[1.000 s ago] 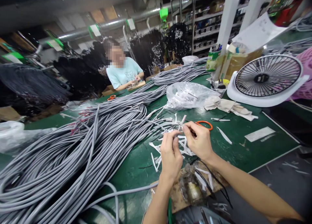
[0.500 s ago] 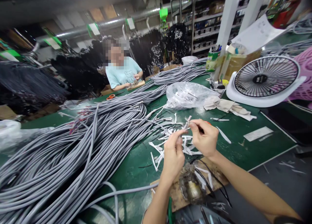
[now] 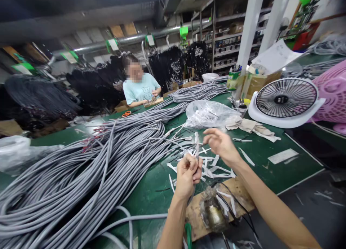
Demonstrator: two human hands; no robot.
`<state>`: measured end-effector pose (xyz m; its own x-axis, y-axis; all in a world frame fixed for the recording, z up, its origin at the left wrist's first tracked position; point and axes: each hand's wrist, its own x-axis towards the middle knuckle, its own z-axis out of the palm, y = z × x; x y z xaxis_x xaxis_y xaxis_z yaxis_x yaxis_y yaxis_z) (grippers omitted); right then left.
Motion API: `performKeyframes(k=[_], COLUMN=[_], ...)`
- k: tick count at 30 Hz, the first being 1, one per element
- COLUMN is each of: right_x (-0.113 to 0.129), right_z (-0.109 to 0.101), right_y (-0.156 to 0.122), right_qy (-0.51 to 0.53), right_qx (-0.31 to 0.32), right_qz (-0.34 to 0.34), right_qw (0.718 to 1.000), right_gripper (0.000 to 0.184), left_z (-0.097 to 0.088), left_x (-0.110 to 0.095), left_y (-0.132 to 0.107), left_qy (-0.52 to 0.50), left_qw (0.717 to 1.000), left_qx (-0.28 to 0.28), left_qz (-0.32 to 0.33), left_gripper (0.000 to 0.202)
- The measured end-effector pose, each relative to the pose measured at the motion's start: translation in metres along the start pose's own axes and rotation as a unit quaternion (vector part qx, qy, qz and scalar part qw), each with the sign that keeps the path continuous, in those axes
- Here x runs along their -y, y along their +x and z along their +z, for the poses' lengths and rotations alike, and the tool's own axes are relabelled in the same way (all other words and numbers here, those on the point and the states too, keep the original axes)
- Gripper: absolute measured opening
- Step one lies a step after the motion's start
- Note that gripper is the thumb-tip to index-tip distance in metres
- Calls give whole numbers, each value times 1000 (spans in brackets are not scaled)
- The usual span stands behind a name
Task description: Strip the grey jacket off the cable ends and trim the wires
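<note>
Above the green counter point(image 3: 259, 180), the left grip point(image 3: 187, 178) is closed on a cable end point(image 3: 196, 144) among white strips point(image 3: 216, 168), while the right grip point(image 3: 220, 145), open and empty, hangs just beside it.

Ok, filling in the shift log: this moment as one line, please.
left hand: shut on upright white strip | right hand: open, raised, holding nothing | green bench: white strip offcuts

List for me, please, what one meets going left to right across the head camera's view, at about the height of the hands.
Grey cables → left hand → right hand → white fan → pink basket
</note>
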<state>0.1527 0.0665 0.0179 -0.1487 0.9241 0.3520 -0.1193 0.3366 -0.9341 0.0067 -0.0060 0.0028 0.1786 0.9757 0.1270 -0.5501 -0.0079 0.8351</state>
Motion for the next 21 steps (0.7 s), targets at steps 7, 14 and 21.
performKeyframes(k=[7, 14, 21], right_x=[-2, -12, -11], right_z=[33, 34, 34], right_y=[-18, -18, -22], right_qy=[209, 149, 138], right_qx=[102, -49, -54], right_qz=[167, 111, 84], right_qw=[958, 981, 986], right_gripper=[50, 36, 41], left_z=[1, 2, -2], left_x=[7, 16, 22], left_y=[2, 5, 8], left_qy=[49, 209, 346], left_qw=[999, 963, 912], left_qx=[-11, -147, -198], left_qz=[15, 82, 92], left_gripper=[39, 26, 28])
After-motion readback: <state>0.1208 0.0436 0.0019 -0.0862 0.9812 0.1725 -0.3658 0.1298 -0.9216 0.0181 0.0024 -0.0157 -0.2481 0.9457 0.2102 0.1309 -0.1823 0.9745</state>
